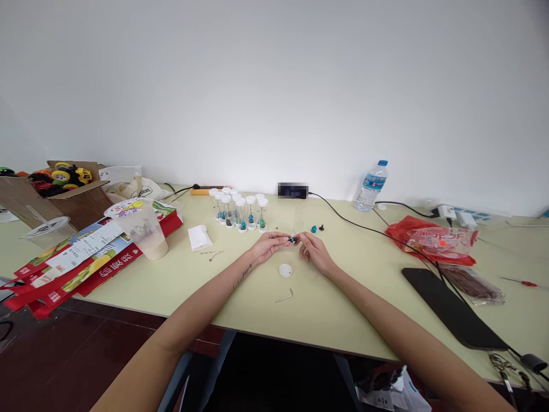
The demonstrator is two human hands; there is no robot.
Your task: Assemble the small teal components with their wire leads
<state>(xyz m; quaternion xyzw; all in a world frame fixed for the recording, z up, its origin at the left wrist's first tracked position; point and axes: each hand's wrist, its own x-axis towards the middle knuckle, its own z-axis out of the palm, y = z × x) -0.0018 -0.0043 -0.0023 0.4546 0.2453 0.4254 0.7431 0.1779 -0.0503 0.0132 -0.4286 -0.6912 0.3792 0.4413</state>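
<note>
Over the middle of the table, my left hand (pixel 271 245) and my right hand (pixel 313 250) meet at their fingertips. Between them is a small blue and black part (pixel 292 240), pinched from both sides; its exact kind is too small to make out. Just below my hands lies a round white disc (pixel 285 270) with a small hole near its edge. Nearer the table's front edge rests an L-shaped hex key (pixel 285 296). Beyond my right hand sit a small blue piece (pixel 314 229) and a small black piece (pixel 321 228).
Several clear tubes with white caps (pixel 241 214) stand at the back left. A drink cup (pixel 143 232), red bags (pixel 98 257) and a cardboard box (pixel 77 200) crowd the left. Rightward are a water bottle (pixel 371 186), a black cable (pixel 355 222), a red plastic bag (pixel 429 237) and a black mat (pixel 450 309).
</note>
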